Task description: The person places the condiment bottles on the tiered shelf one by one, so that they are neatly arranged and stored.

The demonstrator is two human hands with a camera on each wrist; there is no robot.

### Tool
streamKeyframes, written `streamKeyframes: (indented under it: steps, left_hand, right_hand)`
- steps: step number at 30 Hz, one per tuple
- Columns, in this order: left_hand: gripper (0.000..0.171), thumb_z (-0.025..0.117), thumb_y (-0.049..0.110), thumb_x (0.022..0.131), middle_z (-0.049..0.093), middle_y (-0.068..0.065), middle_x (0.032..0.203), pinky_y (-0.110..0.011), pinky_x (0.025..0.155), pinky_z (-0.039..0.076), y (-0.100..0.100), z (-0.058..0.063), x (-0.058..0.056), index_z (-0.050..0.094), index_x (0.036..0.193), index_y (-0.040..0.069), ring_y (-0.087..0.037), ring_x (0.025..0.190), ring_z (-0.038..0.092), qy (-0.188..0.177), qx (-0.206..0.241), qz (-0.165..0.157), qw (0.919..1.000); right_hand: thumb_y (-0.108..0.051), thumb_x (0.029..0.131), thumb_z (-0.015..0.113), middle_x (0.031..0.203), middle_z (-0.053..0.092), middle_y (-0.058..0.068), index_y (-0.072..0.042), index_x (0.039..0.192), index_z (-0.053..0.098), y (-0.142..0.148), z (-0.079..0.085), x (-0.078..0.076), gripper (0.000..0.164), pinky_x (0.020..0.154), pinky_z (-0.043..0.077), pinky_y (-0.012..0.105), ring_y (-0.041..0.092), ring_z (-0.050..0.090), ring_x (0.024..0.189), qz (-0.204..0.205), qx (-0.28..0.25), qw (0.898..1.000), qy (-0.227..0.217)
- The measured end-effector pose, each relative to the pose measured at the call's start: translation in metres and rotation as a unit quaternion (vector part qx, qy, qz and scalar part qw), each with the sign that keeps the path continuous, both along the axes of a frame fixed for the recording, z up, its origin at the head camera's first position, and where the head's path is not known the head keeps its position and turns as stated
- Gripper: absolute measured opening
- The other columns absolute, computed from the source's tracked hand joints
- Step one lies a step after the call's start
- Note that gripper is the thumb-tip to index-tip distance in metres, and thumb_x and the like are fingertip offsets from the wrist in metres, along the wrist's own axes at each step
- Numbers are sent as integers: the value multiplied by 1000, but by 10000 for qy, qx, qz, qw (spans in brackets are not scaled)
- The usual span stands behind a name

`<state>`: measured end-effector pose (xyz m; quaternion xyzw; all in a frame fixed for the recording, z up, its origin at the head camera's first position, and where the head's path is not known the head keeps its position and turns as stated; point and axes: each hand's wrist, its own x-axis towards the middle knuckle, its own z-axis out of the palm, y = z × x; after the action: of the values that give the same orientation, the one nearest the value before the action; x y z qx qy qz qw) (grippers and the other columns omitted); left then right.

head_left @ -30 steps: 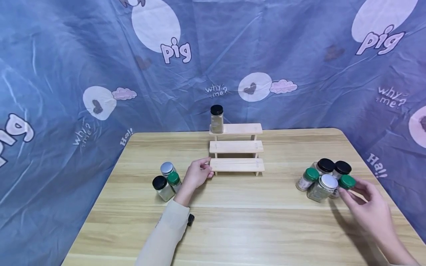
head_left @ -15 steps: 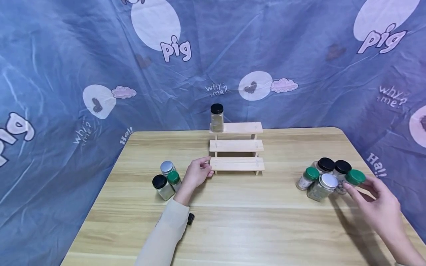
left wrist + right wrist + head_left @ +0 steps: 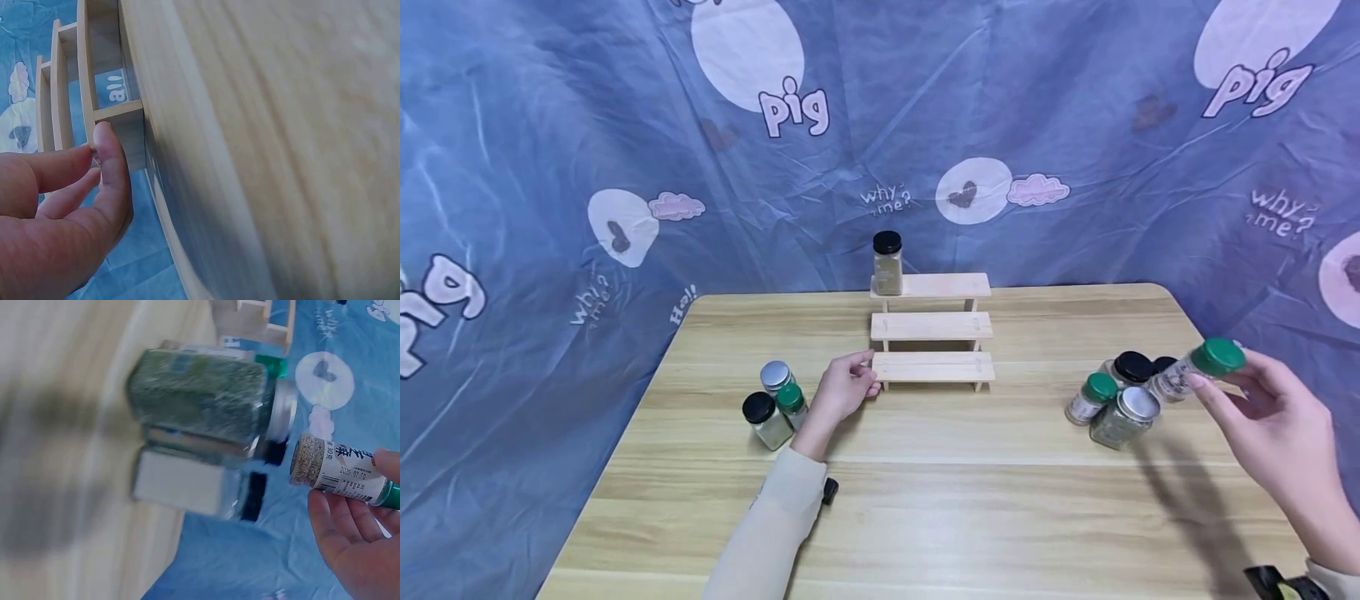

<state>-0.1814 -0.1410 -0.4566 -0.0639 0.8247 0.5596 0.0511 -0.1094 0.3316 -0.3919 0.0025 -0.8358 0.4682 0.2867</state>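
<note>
In the head view my right hand (image 3: 1288, 429) grips a green-lidded spice jar (image 3: 1177, 379), raised and tilted above the right-hand jars. The right wrist view shows this spice jar (image 3: 340, 469) with a white printed label and pale grains inside, between thumb and fingers. My left hand (image 3: 844, 390) pinches the left end of the lowest step of a three-step wooden shelf rack (image 3: 932, 367). Up close, thumb and forefinger of the left hand (image 3: 81, 194) meet at that step's corner. A black-lidded jar (image 3: 888, 272) stands upright at the left of the top step.
Below the held jar stand a silver-lidded jar (image 3: 1122, 423), a green-lidded jar (image 3: 1086, 404) and two black-lidded jars (image 3: 1133, 367), one partly hidden. Left of the rack, three more jars (image 3: 772, 429) cluster near the left forearm. A patterned blue cloth (image 3: 1075, 100) hangs behind the wooden table (image 3: 940, 517).
My right hand has lifted the green-lidded spice jar off the table, up and to the right, tilting its base leftward. The left hand stays on the rack.
</note>
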Motion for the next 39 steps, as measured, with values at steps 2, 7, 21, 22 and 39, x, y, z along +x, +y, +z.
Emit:
streamKeyframes:
  steps: [2, 7, 21, 22, 39]
  left_hand:
    - [45, 61, -4, 101, 68, -17, 102, -31, 81, 71, 0, -1, -1, 60, 146, 1, -22, 81, 76, 18, -12, -19, 10000]
    - [45, 61, -4, 102, 68, -17, 103, -28, 79, 71, 0, -3, -1, 60, 147, 2, -19, 79, 76, 16, -62, -27, 10000]
    - [46, 61, -3, 102, 68, -16, 103, -29, 79, 71, 2, 0, 0, 60, 147, 3, -22, 82, 76, -72, -53, -20, 10000]
    - [46, 61, -3, 102, 68, -16, 104, -30, 80, 71, 2, 0, 0, 60, 147, 3, -22, 82, 77, -77, -50, -33, 10000]
    - [46, 62, -4, 101, 69, -18, 104, -31, 81, 71, 0, 1, 0, 60, 146, 2, -24, 83, 77, -37, -81, 11, 10000]
  right_hand:
    - [17, 83, 77, 114, 70, -28, -5, 131, 69, -6, 5, -7, 53, 84, 55, -2, -17, 68, 98, 154, 0, 9999, 25]
    - [8, 87, 79, 115, 68, -29, -9, 131, 68, -26, 16, -32, 48, 87, 53, -3, -18, 66, 101, 657, -29, 9977, -140]
    - [-16, 94, 80, 112, 65, -18, -3, 135, 64, -116, 38, -114, 46, 82, 54, -4, -15, 62, 97, 1564, 252, 9865, -413]
    - [-16, 94, 80, 114, 68, -11, -3, 135, 64, -122, 39, -119, 46, 82, 54, -4, -16, 61, 96, 1633, 266, 9854, -409]
    - [-14, 95, 79, 126, 72, 23, -3, 134, 63, -212, 36, -181, 43, 112, 58, 53, 40, 71, 120, 2111, 416, 9733, -794]
